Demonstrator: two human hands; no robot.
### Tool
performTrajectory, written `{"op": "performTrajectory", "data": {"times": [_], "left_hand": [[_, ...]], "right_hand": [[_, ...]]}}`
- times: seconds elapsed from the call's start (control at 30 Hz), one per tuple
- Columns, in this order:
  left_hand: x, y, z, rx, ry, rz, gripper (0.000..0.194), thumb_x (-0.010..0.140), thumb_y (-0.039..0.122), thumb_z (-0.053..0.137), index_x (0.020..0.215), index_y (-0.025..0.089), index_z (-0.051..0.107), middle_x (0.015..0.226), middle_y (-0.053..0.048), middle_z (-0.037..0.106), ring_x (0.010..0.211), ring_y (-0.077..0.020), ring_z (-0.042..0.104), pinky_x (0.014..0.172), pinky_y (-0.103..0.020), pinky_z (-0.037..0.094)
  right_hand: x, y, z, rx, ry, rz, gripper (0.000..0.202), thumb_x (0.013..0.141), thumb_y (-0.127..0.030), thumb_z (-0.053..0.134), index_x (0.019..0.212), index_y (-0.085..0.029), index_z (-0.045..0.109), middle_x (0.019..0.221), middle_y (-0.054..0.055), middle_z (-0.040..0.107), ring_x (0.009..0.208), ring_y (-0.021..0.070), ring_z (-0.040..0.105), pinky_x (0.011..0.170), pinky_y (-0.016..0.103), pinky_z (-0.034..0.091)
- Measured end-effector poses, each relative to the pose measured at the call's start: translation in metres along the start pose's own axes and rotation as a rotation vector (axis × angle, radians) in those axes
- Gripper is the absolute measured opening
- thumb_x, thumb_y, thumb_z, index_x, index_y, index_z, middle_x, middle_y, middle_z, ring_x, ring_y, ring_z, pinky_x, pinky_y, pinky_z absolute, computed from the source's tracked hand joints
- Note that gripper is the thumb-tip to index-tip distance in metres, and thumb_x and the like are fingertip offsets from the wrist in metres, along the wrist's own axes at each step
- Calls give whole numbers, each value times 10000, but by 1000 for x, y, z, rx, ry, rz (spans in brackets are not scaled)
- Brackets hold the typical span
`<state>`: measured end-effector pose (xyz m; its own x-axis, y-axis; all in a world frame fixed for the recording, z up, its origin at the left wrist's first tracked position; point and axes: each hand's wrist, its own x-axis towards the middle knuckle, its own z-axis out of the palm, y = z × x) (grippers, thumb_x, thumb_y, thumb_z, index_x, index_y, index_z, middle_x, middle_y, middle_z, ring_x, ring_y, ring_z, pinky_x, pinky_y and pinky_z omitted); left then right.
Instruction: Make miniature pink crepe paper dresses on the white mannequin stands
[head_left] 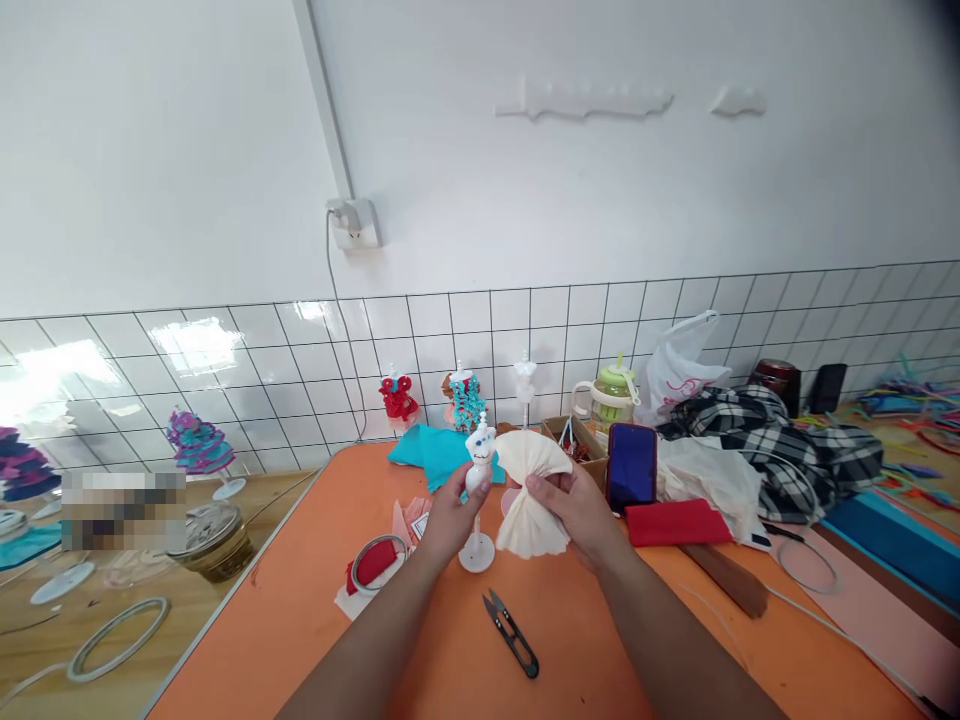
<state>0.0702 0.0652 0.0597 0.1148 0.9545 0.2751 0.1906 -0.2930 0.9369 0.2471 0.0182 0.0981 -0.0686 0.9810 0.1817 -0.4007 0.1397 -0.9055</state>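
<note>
Cloth [534, 470], cream and gathered at its middle, is pinched in your right grip [574, 502] just beside the small white mannequin [481, 455], whose body your left grip [456, 510] closes around over the orange desk [262, 630]. Should your right fingers loosen, the gathers would likely spread; a hard tug could tip the mannequin on its thin stand. The snips [511, 633], blades toward that stand, might nick cloth lowered onto them. Beyond your right grip, a cardboard box [598, 468] holds reddish bits and white cord, too jumbled to name. Near it, a green-lidded jug [613, 405] and a white plastic bag [679, 370] keep their contents unclear, as does the lidded jar [225, 555] on the wooden desk [184, 610] at left
</note>
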Motion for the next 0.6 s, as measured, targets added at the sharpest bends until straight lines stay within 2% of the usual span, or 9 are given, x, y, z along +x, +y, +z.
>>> {"op": "performTrajectory", "data": {"times": [0.07,0.13,0.2,0.23,0.37,0.5,0.6], "left_hand": [[-2,7,-2,-101,8,1,499,837,490,544,1249,215,481,1210,-84,601,1129,-264,535,973,-378,393],[-7,18,-8,-212,40,7,558,860,479,520,1335,242,349,1246,-89,574,1121,-247,553,968,-374,408],[-14,31,-16,-284,78,3,609,875,478,500,1373,268,221,1251,-97,565,1063,-237,595,936,-384,440],[-18,38,-20,-291,89,-7,606,876,483,497,1366,273,208,1238,-96,572,1025,-234,615,913,-388,457],[-33,58,-28,-231,79,-60,524,855,502,519,1285,255,348,1179,-86,601,981,-239,626,873,-382,484],[-43,63,-23,-265,141,-70,508,843,502,538,1252,242,385,1157,-78,605,997,-236,611,863,-375,493],[-44,60,-20,-330,115,-66,487,840,468,562,1247,260,391,1196,-53,585,1062,-219,573,869,-344,488]], "right_hand": [[4,-10,7,52,73,-33,490,623,-417,792,1012,-171,624,892,81,712,797,225,660,699,330,524],[6,-18,10,82,138,-59,487,593,-390,814,990,-174,631,886,76,712,812,226,659,698,323,532],[6,-24,9,93,134,-90,492,585,-349,825,1007,-186,631,913,65,710,826,217,655,691,307,536],[5,-26,8,96,99,-93,500,593,-333,822,1033,-197,627,931,60,706,825,211,654,682,300,538],[-6,-35,2,110,-99,-16,491,648,-353,776,1094,-222,616,1010,68,688,840,211,654,641,289,550],[-18,-42,2,-21,-74,-4,463,670,-328,769,1088,-229,598,1033,64,673,832,183,646,635,254,546],[-22,-43,6,-161,-103,-17,486,674,-324,765,1105,-239,556,968,48,672,732,162,625,559,245,526]]}}
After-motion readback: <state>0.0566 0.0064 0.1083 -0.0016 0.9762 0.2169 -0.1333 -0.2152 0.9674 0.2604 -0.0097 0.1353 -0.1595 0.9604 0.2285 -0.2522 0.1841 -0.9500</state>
